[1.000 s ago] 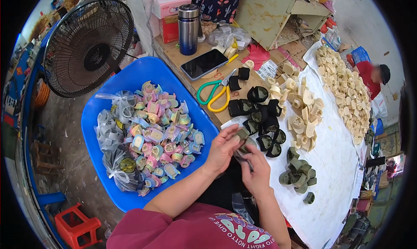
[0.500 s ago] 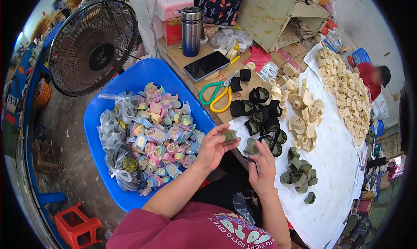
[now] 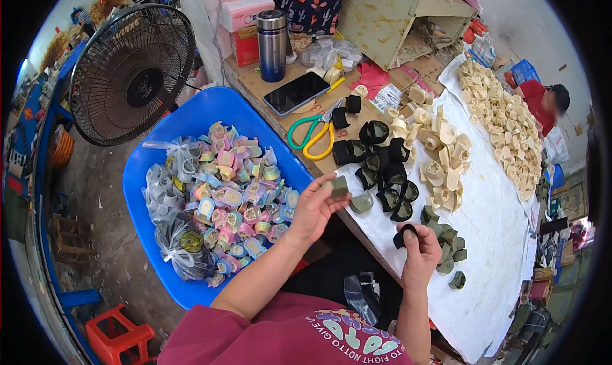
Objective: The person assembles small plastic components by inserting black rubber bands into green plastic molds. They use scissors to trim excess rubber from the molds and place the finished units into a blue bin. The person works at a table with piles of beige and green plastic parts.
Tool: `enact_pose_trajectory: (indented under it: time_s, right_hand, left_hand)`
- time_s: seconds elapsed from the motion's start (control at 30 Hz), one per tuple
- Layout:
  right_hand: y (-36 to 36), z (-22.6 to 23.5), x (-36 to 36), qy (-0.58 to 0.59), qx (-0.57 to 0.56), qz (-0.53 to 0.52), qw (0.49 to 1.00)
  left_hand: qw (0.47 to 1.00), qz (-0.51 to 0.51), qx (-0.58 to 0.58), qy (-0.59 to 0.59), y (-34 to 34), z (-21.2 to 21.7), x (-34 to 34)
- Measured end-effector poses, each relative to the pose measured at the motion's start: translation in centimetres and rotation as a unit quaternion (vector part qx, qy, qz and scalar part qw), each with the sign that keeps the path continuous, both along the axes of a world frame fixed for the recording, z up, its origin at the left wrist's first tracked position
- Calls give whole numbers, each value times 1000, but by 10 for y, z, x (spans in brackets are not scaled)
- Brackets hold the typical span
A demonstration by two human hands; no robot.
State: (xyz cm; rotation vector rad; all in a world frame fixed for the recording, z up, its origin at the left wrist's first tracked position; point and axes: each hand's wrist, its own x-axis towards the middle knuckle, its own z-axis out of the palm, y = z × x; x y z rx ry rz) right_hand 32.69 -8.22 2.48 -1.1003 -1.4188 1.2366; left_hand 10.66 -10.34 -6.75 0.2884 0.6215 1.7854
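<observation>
Near frame centre, I see left hand [image 3: 311,213] pinching green piece [image 3: 339,187], right hand [image 3: 421,255] black piece [image 3: 401,238]; loose grip could drop either.

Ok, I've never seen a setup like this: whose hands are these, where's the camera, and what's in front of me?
There's no machine here: these are a person's bare hands. The view looks down from the left of two fisheye cameras on their head, so straight edges bend near the rim. The left hand holds a small green piece; the right hand holds a black piece. On the worktop are clusters of black pieces, green pieces and cream pieces, partly on a white sheet, plus scissors and a phone. Beside it, a blue tub holds pastel pieces.
</observation>
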Motion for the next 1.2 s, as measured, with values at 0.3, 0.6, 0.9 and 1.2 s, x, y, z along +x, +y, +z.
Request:
enact_pose_trajectory:
  time_s: [0.3, 0.6, 0.9, 1.2]
  right_hand:
    - [-6, 0, -10, 14, -144, 174, 974]
    - [-6, -25, -38, -73, -117, 226, 964]
    - [11, -20, -18, -50, -62, 137, 987]
    - [8, -26, -4, -60, -129, 124, 982]
  left_hand:
    - [995, 95, 20, -34, -5, -5, 8]
    - [995, 103, 5, 11, -13, -5, -2]
    - [997, 23, -30, 70, -18, 30, 41]
    - [999, -3, -23, -22, -14, 23, 26]
